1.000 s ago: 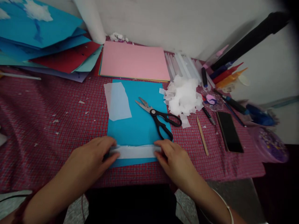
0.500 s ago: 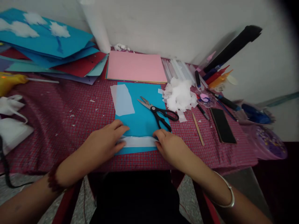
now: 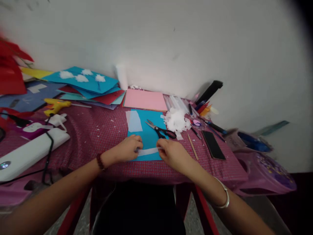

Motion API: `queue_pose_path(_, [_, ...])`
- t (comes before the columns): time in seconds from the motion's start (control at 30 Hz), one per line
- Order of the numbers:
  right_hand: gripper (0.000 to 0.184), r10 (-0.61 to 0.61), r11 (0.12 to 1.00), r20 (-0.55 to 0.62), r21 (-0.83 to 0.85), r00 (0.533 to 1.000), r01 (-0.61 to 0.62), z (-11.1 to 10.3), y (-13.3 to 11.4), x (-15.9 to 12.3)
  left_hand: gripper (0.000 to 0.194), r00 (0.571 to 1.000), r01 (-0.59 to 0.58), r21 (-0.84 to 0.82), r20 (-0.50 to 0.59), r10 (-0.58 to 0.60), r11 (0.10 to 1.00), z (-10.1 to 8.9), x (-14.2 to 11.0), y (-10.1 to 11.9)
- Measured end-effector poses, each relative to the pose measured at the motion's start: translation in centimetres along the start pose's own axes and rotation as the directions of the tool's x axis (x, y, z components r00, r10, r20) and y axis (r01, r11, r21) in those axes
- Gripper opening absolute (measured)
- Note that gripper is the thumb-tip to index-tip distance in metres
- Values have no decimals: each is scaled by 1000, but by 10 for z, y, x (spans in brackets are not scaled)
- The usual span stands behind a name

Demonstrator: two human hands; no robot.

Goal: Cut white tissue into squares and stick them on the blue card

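Note:
A narrow folded strip of thin white paper (image 3: 148, 151) stretches between my two hands, over the near part of a blue sheet (image 3: 149, 115). My left hand (image 3: 130, 147) pinches its left end, and my right hand (image 3: 171, 152) pinches its right end. Just beyond the hands lie black-handled scissors (image 3: 160, 129), their blades slightly apart and pointing to the far left. A translucent white paper piece (image 3: 135, 121) rests on the blue sheet's far left corner. To the right is a heap of white paper pieces (image 3: 177, 120).
A stack of pink sheets (image 3: 145, 99) lies at the back by the wall. Left are blue sheets with white tufts (image 3: 83, 80), a yellow glue gun (image 3: 55, 106) and a white device with a cable (image 3: 34, 153). On the right are a wooden stick (image 3: 193, 147) and a phone (image 3: 213, 145).
The paper strip has become narrower and sits slightly tilted, lifted at its right end. My fingers have closed more tightly around its ends. The head view has tilted up, showing more wall.

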State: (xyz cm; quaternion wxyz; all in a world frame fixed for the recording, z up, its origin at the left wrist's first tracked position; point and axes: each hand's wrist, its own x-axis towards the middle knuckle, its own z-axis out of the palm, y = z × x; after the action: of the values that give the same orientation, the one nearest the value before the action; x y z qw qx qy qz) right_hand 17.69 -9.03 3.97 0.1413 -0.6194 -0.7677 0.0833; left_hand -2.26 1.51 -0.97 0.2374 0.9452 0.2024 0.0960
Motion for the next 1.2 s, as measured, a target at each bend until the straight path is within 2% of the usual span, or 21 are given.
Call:
queue_pose_path(0.07, [15,62,971,-79,235,995,-41,-3,5,0,12,998,59,-157,0,-60,986,-1,-2,7])
queue_pose_path(0.1, [18,107,906,-111,420,988,-51,-3,8,-1,11,995,101,-287,23,-99,952,-1,-3,12])
queue_pose_path(0.13, [25,151,785,-116,618,982,-48,-1,11,-2,12,989,145,-432,48,-138,890,-1,-4,18])
queue_pose_path(0.17, [36,180,613,-93,790,979,-38,2,12,-3,14,983,179,-563,65,-173,807,0,-5,24])
queue_pose_path(0.23, [51,154,262,16,963,988,-57,14,9,-6,22,972,197,-724,56,-229,661,4,-6,35])
queue_pose_path(0.27, [55,124,155,60,985,990,-79,21,4,-7,23,967,190,-752,33,-251,632,7,-6,41])
queue_pose_path(0.33, [53,129,65,85,993,988,-94,35,-8,-8,21,960,184,-747,-3,-279,639,14,-7,49])
queue_pose_path(0.47, [29,367,-11,41,999,929,-39,51,-24,0,9,944,212,-710,-28,-328,671,20,-12,52])
queue_pose_path(0.53, [23,428,-55,41,998,903,-19,52,-23,5,11,918,170,-749,-116,-379,640,15,-19,49])
queue_pose_path(0.57, [22,437,-79,46,997,898,-12,52,-22,6,15,887,135,-775,-183,-424,617,11,-23,47])
queue_pose_path(0.67, [25,443,-156,64,988,894,7,48,-18,9,20,727,47,-823,-361,-584,567,-2,-36,44])
queue_pose_path(0.7, [27,439,-175,67,984,896,12,47,-18,9,18,691,38,-829,-381,-614,557,-5,-41,45])
queue_pose_path(0.73, [27,436,-189,66,982,898,19,47,-19,8,18,680,39,-833,-382,-626,552,-6,-44,47])
queue_pose_path(0.8, [27,435,-200,52,979,899,40,47,-21,7,20,706,56,-831,-359,-611,553,-5,-49,53])
queue_pose_path(0.87, [26,441,-187,27,980,897,63,47,-24,4,21,758,86,-815,-320,-569,573,-1,-50,61])
queue_pose_path(1.0, [21,470,-94,-58,989,881,116,46,-27,-6,18,834,171,-773,-217,-508,611,10,-46,71])
queue_pose_path(1.2, [12,463,99,-176,984,869,147,38,-34,-22,17,844,159,-752,-232,-484,639,21,-41,71])
